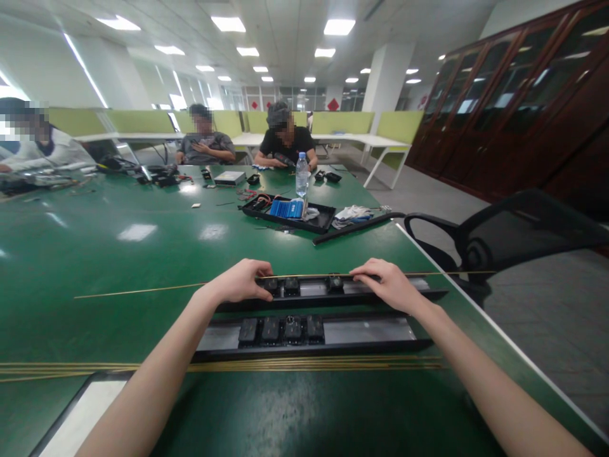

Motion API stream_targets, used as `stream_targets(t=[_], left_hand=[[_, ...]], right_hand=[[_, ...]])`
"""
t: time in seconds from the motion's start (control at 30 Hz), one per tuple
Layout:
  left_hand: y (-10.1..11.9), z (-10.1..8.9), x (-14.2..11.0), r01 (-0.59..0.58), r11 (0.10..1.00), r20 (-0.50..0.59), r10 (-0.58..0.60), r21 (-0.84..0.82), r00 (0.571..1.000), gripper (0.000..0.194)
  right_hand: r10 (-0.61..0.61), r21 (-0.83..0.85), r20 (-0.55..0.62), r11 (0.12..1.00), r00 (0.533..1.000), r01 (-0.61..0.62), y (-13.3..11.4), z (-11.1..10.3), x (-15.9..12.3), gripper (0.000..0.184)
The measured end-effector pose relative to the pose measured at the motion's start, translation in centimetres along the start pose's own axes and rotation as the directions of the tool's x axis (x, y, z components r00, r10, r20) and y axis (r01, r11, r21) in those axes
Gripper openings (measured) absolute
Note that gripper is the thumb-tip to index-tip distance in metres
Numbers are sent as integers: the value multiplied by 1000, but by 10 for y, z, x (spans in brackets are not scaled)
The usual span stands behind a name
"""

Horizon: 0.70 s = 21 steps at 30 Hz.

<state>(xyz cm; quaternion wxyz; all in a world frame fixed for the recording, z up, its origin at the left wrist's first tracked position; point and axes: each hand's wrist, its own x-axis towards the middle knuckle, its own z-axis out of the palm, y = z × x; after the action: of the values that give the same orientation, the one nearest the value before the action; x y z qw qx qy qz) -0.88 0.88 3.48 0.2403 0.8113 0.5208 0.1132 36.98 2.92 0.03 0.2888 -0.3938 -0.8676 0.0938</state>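
A long thin brass rod (pixel 304 276) lies lengthwise over the farther black channel (pixel 309 303), above several black socket blocks (pixel 291 287) inside it. My left hand (pixel 240 280) curls over the channel's left part, thumb and fingers closed around the rod beside the leftmost block; the fingertips are partly hidden. My right hand (pixel 387 284) pinches the rod toward the right. A second black channel (pixel 366 331) lies nearer me, with several black blocks (pixel 270 331) grouped in its left half. Several loose brass rods (pixel 333 364) run along its front side.
Beyond the channels are a black tray (pixel 323 219) of parts, a water bottle (pixel 301 174), gloves (pixel 352 216) and a black strip (pixel 356 228). A white-topped panel (pixel 85 416) lies front left. A chair (pixel 504 228) stands right of the table edge. People sit across the table.
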Motion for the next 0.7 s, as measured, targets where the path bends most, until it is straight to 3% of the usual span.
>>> stream_targets(t=[0.7], left_hand=[[2,-1,0,11,1000,12,-12,13,1000,37]], right_hand=[[159,10,129,987,979,-162,19,-31,-4,18]])
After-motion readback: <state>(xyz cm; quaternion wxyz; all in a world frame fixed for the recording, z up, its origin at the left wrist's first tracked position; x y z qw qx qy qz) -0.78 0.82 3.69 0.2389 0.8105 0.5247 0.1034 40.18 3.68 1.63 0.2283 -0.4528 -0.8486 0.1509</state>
